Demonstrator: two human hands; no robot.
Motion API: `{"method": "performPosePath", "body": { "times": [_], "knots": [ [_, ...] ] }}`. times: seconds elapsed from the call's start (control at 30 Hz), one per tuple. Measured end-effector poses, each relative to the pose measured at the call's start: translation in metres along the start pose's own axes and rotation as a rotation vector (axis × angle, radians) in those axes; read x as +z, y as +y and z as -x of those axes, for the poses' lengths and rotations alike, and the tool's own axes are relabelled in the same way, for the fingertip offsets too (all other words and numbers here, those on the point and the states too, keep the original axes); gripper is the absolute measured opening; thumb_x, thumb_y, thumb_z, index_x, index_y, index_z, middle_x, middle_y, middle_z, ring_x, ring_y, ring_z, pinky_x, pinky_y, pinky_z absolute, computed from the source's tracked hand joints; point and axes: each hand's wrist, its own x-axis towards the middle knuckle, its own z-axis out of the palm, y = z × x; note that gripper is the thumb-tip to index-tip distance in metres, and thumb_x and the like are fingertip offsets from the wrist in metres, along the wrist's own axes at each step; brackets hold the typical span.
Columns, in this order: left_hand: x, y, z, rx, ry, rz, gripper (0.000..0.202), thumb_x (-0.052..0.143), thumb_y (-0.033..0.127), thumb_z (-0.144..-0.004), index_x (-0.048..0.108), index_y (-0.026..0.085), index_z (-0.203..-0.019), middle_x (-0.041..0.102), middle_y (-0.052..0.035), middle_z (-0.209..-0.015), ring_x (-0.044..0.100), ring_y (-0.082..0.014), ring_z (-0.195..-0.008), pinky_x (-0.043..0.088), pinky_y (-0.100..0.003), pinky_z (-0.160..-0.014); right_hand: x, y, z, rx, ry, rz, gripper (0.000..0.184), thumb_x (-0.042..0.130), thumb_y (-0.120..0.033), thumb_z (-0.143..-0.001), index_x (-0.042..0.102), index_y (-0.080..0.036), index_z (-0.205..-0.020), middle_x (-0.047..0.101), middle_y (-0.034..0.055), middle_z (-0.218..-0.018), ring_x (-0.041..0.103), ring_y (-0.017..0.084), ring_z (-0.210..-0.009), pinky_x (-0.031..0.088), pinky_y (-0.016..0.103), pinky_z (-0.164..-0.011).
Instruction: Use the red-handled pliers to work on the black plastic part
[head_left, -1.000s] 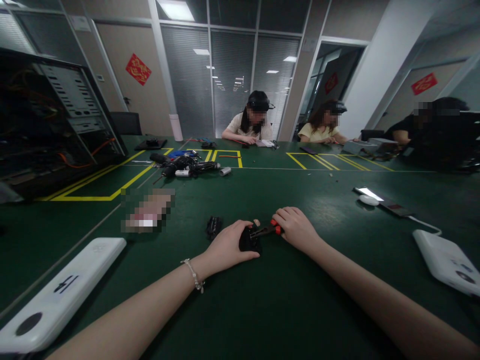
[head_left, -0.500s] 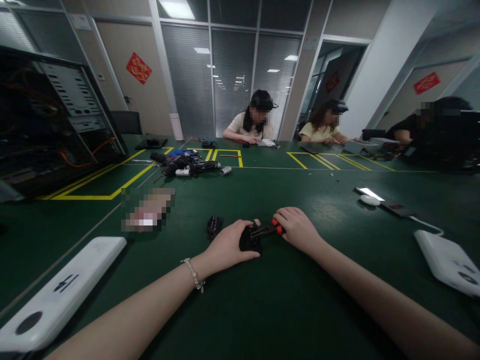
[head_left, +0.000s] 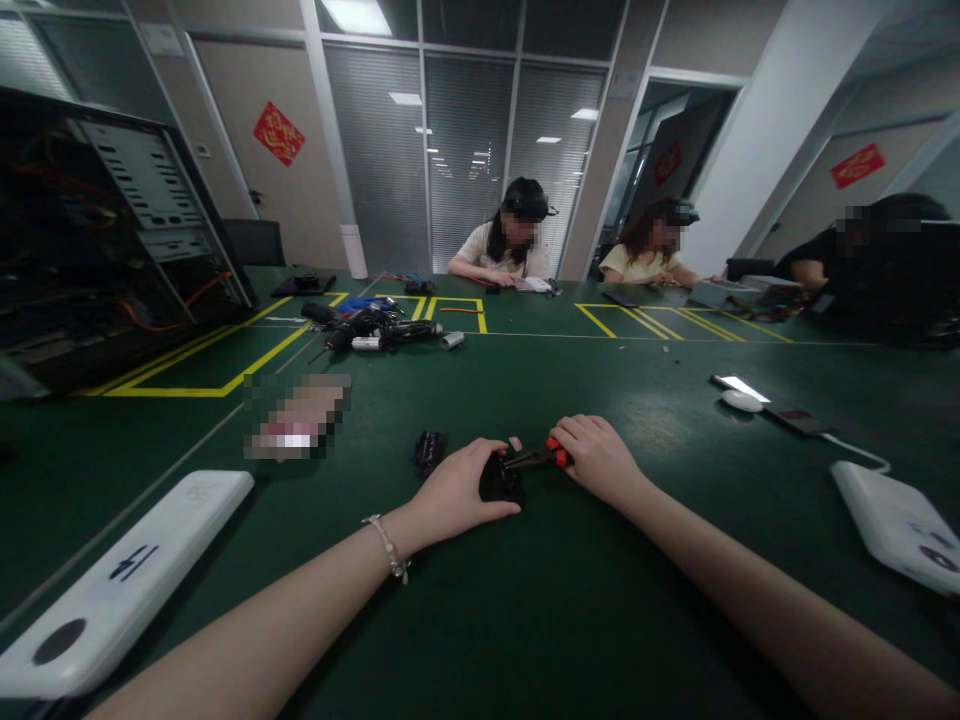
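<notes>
My left hand [head_left: 459, 492] is closed round a small black part [head_left: 498, 482] held low over the green table; thumb and fingers grip its sides, and its exact kind is hard to make out. My right hand [head_left: 596, 452] grips the red handles of a pair of pliers [head_left: 536, 457]. The jaws of the pliers point left and reach the upper edge of the black part. A small pale piece [head_left: 514, 443] shows just behind the jaws. Left of my left hand lies another small black object [head_left: 429, 453].
A white device [head_left: 135, 570] lies at the left, another white device [head_left: 896, 520] with a cable at the right. Beyond are a blurred-out flat object [head_left: 304, 415], a pile of tools and cables [head_left: 375, 325] and an open computer case [head_left: 142, 220]. Several people sit across the table.
Both hands stay almost in place, with the pliers still at the black part. The whole view has shifted very slightly.
</notes>
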Motion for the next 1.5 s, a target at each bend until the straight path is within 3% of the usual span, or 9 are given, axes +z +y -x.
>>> {"method": "performPosePath", "body": {
  "times": [1.5],
  "knots": [
    [-0.0002,0.0022,0.0008,0.002,0.011,-0.005,0.059,0.066,0.041,-0.062,0.043,0.022,-0.113,0.050,-0.0062,-0.113,0.050,-0.0246,-0.100,0.040,-0.038,-0.085,-0.0026,-0.0001,0.0009,-0.019,-0.006,0.033,0.022,0.047,-0.006,-0.066,0.056,-0.016,-0.083,0.058,0.0058,-0.084,0.048,0.019,-0.079,0.034,0.031,-0.070]
  ]
}}
